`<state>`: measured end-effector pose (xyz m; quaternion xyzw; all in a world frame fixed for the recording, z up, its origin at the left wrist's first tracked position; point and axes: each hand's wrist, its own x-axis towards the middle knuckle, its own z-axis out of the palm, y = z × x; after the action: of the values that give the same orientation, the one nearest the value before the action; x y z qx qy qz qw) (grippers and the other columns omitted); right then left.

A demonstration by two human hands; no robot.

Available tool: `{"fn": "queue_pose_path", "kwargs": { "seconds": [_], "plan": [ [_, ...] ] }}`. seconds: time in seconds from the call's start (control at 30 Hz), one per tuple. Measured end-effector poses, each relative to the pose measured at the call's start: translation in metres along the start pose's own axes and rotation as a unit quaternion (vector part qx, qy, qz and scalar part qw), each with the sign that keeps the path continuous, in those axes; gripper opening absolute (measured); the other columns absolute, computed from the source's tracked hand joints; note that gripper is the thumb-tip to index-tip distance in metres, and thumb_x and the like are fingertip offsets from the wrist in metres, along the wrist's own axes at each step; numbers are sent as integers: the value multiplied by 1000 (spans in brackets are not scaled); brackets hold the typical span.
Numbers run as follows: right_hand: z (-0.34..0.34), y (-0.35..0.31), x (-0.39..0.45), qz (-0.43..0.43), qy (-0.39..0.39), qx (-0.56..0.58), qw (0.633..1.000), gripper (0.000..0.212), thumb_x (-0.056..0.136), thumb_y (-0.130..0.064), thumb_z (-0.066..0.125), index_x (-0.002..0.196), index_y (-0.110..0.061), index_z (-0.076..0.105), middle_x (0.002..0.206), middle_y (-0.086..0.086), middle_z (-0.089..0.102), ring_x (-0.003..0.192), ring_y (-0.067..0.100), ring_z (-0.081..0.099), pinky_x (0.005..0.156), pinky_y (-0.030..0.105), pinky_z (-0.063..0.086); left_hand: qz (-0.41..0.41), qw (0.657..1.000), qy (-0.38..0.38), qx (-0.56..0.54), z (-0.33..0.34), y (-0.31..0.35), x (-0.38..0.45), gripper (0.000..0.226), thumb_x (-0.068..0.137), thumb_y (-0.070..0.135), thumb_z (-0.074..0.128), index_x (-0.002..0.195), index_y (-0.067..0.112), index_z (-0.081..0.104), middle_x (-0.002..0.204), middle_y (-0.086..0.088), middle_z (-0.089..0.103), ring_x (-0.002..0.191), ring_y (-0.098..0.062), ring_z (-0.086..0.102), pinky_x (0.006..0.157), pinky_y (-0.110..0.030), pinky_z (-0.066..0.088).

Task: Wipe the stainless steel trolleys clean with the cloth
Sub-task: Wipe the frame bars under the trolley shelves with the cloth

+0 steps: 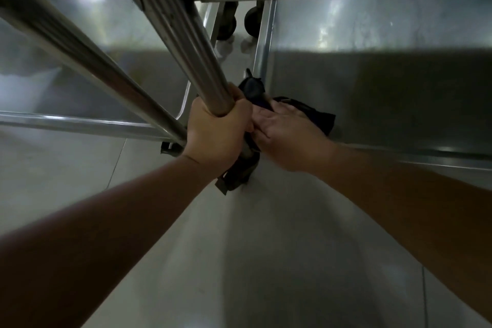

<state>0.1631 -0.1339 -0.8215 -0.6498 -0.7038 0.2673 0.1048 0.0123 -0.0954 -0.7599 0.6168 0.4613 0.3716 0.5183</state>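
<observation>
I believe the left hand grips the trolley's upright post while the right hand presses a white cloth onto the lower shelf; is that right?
Not quite: the cloth is dark, not white, as the head view shows. The left hand does grip the upright post, and the right hand presses the cloth onto the lower shelf.

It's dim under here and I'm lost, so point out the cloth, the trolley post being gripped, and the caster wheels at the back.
cloth (316,117), head view, on the dark fold beyond the right hand.
trolley post (186,42), head view, on the mid shaft above the gripping left hand.
caster wheels (252,20), head view, on the right-hand wheel.
</observation>
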Motion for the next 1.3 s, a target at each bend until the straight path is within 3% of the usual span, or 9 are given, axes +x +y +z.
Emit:
{"fn": "queue_pose_path", "kwargs": {
  "seconds": [0.27, 0.43, 0.57, 0.67, 0.77, 0.9, 1.0, 1.17, 1.3],
  "plan": [
    [-23, 45, -58, 25, 5, -94, 995, 57, 108, -54, 28, 164, -42, 21, 170, -23, 14, 159, 20, 10, 126, 35, 4, -18, 994, 55, 95, -2, 6, -7, 16, 83, 25, 67, 81, 9, 66, 74, -8, 68, 66, -4, 64, 59, -15, 54],
    [-46, 103, -108, 72, -1, -89, 993, 57, 108, -55, 24, 163, -43, 17, 170, -25, 10, 159, 19, 9, 126, 36, 7, -89, 971, 63, 211, -12, 7, -19, 48, 79, 67, 66, 101, 24, 64, 78, 13, 64, 70, -5, 62, 62, -31, 52],
    [-60, 134, -139, 145, 40, -94, 984, 57, 108, -50, 24, 164, -39, 22, 171, -18, 15, 157, 28, 19, 127, 43, 13, -222, 914, -84, 328, -16, -16, -66, 34, 90, 49, 76, 105, 23, 59, 98, -4, 65, 80, -18, 60, 69, -36, 53],
    [-59, 134, -141, 176, 46, -114, 977, 64, 105, -52, 10, 165, -32, 19, 173, -12, 12, 156, 32, 21, 127, 47, 15, -161, 847, -201, 465, 0, -24, -90, 15, 95, 43, 70, 93, 32, 58, 88, 3, 65, 74, -12, 60, 61, -29, 46],
    [-53, 119, -134, 165, 45, -99, 980, 62, 106, -51, 13, 165, -33, 17, 173, -12, 11, 155, 35, 21, 127, 48, 14, -38, 863, -198, 464, 34, -16, -78, 10, 100, 41, 57, 91, 37, 54, 82, 9, 62, 68, -5, 58, 56, -21, 40],
    [-45, 98, -129, 72, 7, -88, 993, 58, 108, -56, 14, 164, -41, 15, 171, -20, 11, 160, 28, 7, 127, 44, 5, 94, 885, -158, 427, 80, -13, -40, 21, 104, 32, 50, 122, 26, 58, 117, 6, 58, 107, -12, 56, 88, -24, 40],
    [-44, 92, -113, 24, -16, -109, 994, 57, 108, -56, 13, 164, -44, 12, 171, -24, 7, 160, 21, -1, 127, 41, -1, 43, 879, -138, 454, 92, -15, -14, 48, 107, 41, 44, 150, 19, 46, 151, -8, 48, 142, -28, 41, 113, -40, 35],
    [-51, 87, -66, 11, -7, -121, 993, 55, 110, -50, 21, 164, -44, 17, 171, -22, 9, 160, 22, 2, 128, 42, 4, -20, 860, -136, 491, 93, -30, 5, 64, 111, 47, 28, 165, 14, 24, 173, -10, 20, 162, -25, 9, 131, -46, 12],
    [-79, 128, -52, 116, 72, -90, 986, 55, 109, -47, 28, 163, -39, 27, 172, -15, 18, 158, 31, 18, 126, 49, 15, -14, 839, -149, 523, 91, -41, 1, 69, 112, 46, 21, 169, 10, 8, 177, -10, -3, 162, -24, -13, 132, -43, -4]
  ]
}}
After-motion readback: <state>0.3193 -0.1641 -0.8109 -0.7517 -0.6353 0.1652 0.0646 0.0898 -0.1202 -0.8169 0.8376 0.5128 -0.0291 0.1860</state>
